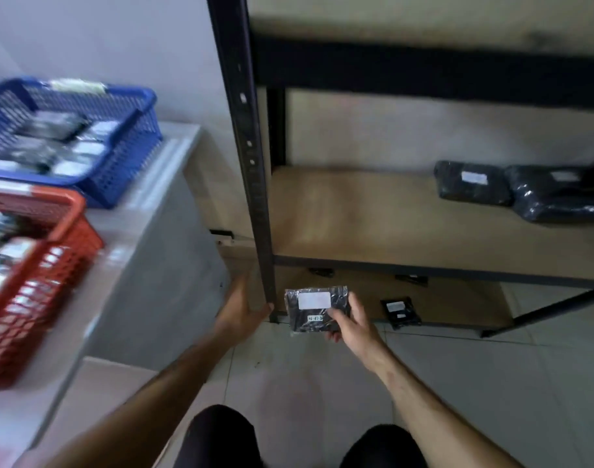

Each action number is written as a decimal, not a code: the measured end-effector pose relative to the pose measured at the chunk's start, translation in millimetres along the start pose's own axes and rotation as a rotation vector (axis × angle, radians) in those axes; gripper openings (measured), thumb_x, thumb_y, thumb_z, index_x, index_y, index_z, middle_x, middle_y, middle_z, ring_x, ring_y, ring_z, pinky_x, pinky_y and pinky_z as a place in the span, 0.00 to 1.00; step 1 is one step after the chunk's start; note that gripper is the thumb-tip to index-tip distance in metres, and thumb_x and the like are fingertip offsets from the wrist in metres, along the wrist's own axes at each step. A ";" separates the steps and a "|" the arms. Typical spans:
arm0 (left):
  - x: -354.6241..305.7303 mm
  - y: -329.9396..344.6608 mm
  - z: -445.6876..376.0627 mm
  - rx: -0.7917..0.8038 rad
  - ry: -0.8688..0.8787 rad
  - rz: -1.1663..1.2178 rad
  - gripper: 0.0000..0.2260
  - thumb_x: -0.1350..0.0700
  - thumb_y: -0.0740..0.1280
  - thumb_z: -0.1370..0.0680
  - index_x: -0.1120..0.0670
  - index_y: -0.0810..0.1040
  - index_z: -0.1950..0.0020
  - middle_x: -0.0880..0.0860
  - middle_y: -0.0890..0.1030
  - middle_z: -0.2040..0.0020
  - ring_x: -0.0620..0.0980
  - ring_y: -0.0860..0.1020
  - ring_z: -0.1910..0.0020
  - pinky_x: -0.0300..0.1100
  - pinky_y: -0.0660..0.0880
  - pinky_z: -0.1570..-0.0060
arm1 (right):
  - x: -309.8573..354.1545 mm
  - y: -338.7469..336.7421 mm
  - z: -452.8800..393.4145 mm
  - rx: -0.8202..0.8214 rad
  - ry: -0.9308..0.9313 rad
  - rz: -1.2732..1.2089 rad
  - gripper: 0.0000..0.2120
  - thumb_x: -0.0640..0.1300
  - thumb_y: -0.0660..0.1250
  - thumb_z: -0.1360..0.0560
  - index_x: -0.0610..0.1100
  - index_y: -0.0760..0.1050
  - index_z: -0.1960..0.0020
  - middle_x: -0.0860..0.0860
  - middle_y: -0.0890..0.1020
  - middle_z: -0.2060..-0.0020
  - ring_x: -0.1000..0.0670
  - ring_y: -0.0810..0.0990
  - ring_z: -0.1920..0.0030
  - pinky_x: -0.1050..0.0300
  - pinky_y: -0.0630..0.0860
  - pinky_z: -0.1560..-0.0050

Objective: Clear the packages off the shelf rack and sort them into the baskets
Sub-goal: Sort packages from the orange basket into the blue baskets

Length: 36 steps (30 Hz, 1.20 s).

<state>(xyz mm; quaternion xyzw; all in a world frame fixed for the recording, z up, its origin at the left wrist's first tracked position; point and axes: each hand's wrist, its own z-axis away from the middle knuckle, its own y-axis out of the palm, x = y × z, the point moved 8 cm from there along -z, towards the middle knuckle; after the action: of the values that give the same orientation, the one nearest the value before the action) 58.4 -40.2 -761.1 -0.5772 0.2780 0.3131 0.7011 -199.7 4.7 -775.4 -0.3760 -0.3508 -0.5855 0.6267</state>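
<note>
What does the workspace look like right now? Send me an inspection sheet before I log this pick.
Surface: middle wooden shelf of the black shelf rack, mostly bare.
Job's things: two black packages at the right of the middle shelf; small package on the bottom shelf; held package with white label.
Baskets: blue basket and red basket, both holding packages, on a grey unit.
Clutter: nothing seen.
Grippers: right hand grips the held package; left hand open by the rack post.
Cables: nothing seen.
Surroundings: tiled floor, pale wall; picture blurred.
</note>
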 end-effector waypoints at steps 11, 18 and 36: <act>-177.4 -239.9 116.7 -0.112 -0.020 -0.082 0.39 0.53 0.76 0.24 0.58 0.61 0.18 0.58 0.67 0.21 0.53 0.65 0.22 0.34 0.56 0.28 | 251.8 73.2 135.5 0.113 -0.095 -0.061 0.15 0.37 0.63 0.17 0.38 0.68 0.32 0.42 0.79 0.44 0.60 0.79 0.63 0.70 0.72 0.70; -164.5 -383.5 146.0 -0.299 -0.094 -0.052 0.37 0.51 0.76 0.23 0.57 0.63 0.19 0.59 0.75 0.29 0.56 0.76 0.32 0.54 0.72 0.31 | 365.2 172.4 147.8 0.236 -0.285 -0.008 0.05 0.34 0.62 0.18 0.41 0.72 0.43 0.47 0.81 0.56 0.63 0.78 0.70 0.69 0.70 0.74; 109.0 -751.2 52.0 -0.281 -0.217 -0.106 0.31 0.53 0.74 0.23 0.56 0.68 0.22 0.58 0.71 0.24 0.54 0.71 0.27 0.51 0.68 0.27 | 477.4 576.3 47.7 0.150 -0.421 0.263 0.22 0.41 0.70 0.23 0.59 0.68 0.35 0.58 0.77 0.46 0.59 0.79 0.53 0.59 0.79 0.58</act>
<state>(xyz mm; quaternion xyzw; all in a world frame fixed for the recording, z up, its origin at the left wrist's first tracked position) 701.5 -79.6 -356.5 -0.6462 0.1234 0.3720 0.6548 407.8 -159.3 -367.7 -0.4844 -0.4641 -0.3801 0.6368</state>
